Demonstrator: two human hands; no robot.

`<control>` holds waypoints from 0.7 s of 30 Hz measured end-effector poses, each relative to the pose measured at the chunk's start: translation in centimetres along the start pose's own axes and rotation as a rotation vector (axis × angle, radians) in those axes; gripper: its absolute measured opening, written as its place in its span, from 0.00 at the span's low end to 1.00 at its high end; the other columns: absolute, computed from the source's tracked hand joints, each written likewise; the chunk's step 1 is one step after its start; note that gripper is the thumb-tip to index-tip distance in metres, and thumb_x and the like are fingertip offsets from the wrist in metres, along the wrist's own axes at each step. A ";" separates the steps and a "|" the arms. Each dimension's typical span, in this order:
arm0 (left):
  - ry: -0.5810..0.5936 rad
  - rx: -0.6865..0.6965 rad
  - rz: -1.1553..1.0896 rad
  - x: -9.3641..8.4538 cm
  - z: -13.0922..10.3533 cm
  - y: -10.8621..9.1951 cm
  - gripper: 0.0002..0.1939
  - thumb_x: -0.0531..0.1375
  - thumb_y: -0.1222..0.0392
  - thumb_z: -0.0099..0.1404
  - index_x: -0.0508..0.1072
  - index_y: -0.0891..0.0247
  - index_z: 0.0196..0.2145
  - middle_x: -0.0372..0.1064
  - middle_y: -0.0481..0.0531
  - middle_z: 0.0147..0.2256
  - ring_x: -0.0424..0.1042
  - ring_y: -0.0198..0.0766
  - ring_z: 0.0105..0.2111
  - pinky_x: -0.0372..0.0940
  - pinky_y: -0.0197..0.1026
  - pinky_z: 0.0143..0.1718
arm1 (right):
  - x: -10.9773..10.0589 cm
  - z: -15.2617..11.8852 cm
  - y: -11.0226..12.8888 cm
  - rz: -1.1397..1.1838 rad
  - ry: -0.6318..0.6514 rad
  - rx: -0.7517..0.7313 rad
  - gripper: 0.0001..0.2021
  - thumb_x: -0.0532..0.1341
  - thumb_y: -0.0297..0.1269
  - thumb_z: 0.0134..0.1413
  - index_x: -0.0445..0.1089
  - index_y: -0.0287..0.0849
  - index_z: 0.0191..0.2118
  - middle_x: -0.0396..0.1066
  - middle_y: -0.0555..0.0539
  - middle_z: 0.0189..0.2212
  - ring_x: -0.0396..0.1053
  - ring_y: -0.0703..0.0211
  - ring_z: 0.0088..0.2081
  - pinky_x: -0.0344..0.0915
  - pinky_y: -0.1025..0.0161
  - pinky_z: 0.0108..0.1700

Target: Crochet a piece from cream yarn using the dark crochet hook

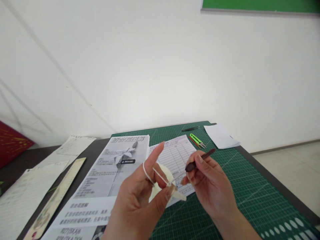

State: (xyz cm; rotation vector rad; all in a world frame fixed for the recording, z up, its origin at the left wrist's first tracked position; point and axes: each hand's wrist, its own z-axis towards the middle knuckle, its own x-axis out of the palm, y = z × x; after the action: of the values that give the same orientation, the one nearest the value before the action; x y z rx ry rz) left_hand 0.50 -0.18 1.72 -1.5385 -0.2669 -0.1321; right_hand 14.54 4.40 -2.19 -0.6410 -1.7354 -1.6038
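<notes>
My left hand (141, 196) pinches a small cream crochet piece (180, 196) between thumb and fingers. White yarn (145, 170) loops round its raised index finger and runs down to the pinch. In my right hand (212, 188) is a crochet hook (200, 160), gripped by its dark brown handle. The hook's thin shaft points left to the stitches at the left fingertips; its very tip is too small to make out. Behind the left fingers a pale, rounded cream thing (168, 171) shows in part, and I cannot tell whether it belongs to the piece.
A green cutting mat (250, 186) covers the dark table. On it lie a printed flower pattern (100, 180), a ruled form (175, 156), green thread snips (197, 140), black tweezers (190, 129) and white paper (221, 136). Handwritten sheets (27, 190) and a ruler-like strip (57, 196) lie left.
</notes>
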 end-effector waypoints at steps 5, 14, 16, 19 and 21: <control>0.006 0.022 0.012 0.0 0.0 -0.1 0.24 0.67 0.66 0.55 0.75 0.46 0.49 0.64 0.42 0.24 0.64 0.29 0.26 0.61 0.39 0.47 | 0.0 -0.1 0.1 0.003 0.005 -0.004 0.09 0.70 0.37 0.47 0.72 0.38 0.25 0.73 0.52 0.19 0.71 0.67 0.18 0.73 0.71 0.23; 0.001 0.038 0.024 0.2 0.0 -0.3 0.25 0.67 0.65 0.53 0.76 0.46 0.48 0.65 0.42 0.23 0.67 0.34 0.29 0.59 0.45 0.51 | 0.1 -0.2 0.2 -0.002 0.008 -0.012 0.09 0.69 0.37 0.47 0.73 0.39 0.24 0.72 0.52 0.18 0.69 0.67 0.16 0.73 0.70 0.22; 0.001 0.034 0.021 0.2 0.0 -0.3 0.25 0.67 0.65 0.53 0.76 0.46 0.48 0.65 0.43 0.23 0.66 0.34 0.29 0.60 0.44 0.52 | 0.1 -0.1 0.1 0.001 0.002 -0.008 0.09 0.69 0.37 0.47 0.73 0.39 0.24 0.72 0.52 0.17 0.68 0.68 0.16 0.73 0.70 0.22; 0.017 0.017 0.018 0.1 0.0 -0.2 0.25 0.68 0.65 0.53 0.76 0.44 0.48 0.65 0.42 0.24 0.63 0.30 0.25 0.60 0.42 0.52 | 0.0 0.0 0.0 -0.004 -0.001 -0.016 0.09 0.69 0.37 0.47 0.73 0.38 0.24 0.71 0.53 0.16 0.67 0.68 0.15 0.73 0.70 0.21; 0.024 0.015 0.017 0.1 0.0 -0.2 0.25 0.68 0.65 0.53 0.76 0.44 0.48 0.65 0.41 0.24 0.62 0.29 0.24 0.59 0.42 0.52 | 0.0 0.0 0.0 -0.010 -0.003 -0.025 0.09 0.69 0.37 0.48 0.73 0.38 0.24 0.71 0.53 0.16 0.67 0.68 0.15 0.73 0.70 0.21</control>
State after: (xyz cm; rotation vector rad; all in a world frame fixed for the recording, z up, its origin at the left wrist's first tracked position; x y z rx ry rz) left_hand 0.52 -0.22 1.95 -1.5228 -0.2354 -0.1352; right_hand 14.57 4.41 -2.22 -0.6480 -1.7257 -1.6340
